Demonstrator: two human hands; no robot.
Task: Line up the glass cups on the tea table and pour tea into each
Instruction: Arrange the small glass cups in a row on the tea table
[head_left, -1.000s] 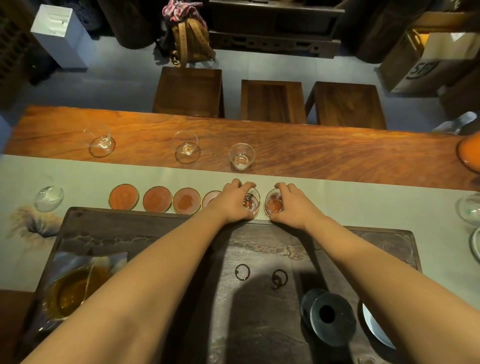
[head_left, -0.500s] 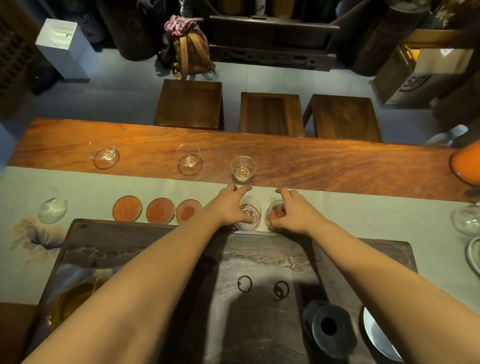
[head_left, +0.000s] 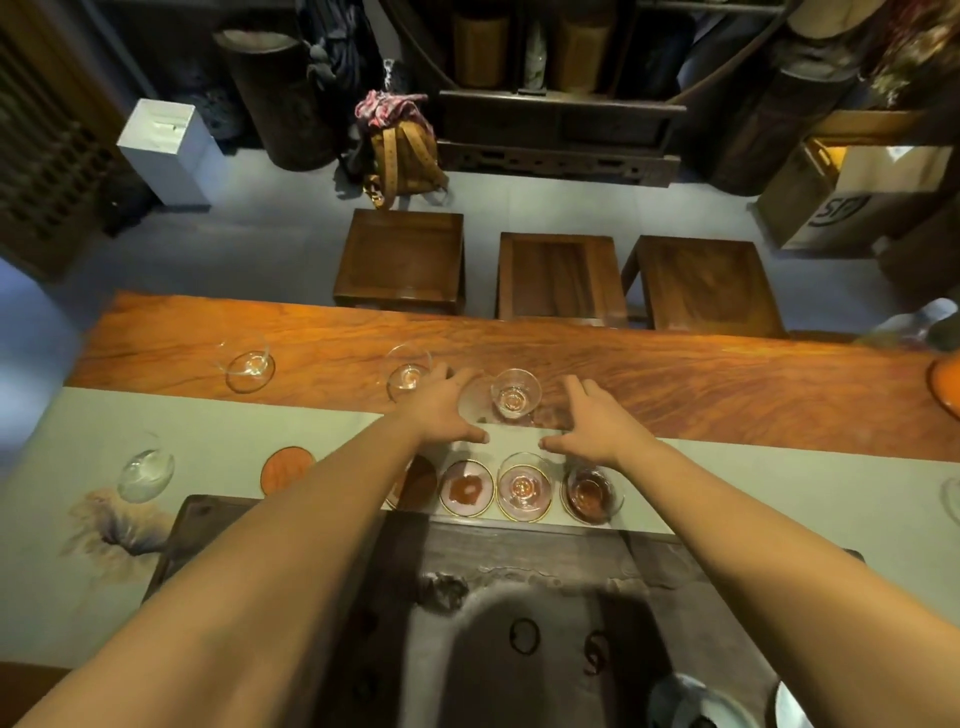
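Two small glass cups stand on coasters at the right end of the coaster row: one with pale tea (head_left: 523, 486) and one with darker tea (head_left: 591, 492). An empty glass cup (head_left: 514, 396) stands beyond them on the wooden table. My left hand (head_left: 445, 410) and my right hand (head_left: 597, 420) hover on either side of it, fingers spread, holding nothing. More empty cups stand at the far left (head_left: 250, 362), behind my left hand (head_left: 409, 370), and on the cloth at the left (head_left: 145, 468).
Bare round coasters (head_left: 466, 488) (head_left: 287, 466) lie along the grey runner (head_left: 218, 431). A dark stone tea tray (head_left: 649, 556) sits in front of me. Three wooden stools (head_left: 558, 270) stand past the table's far edge. An orange dish (head_left: 945, 382) sits at the right.
Both hands let go of the two filled cups on the coasters and reached forward to either side of the empty cup. The camera tilted forward.
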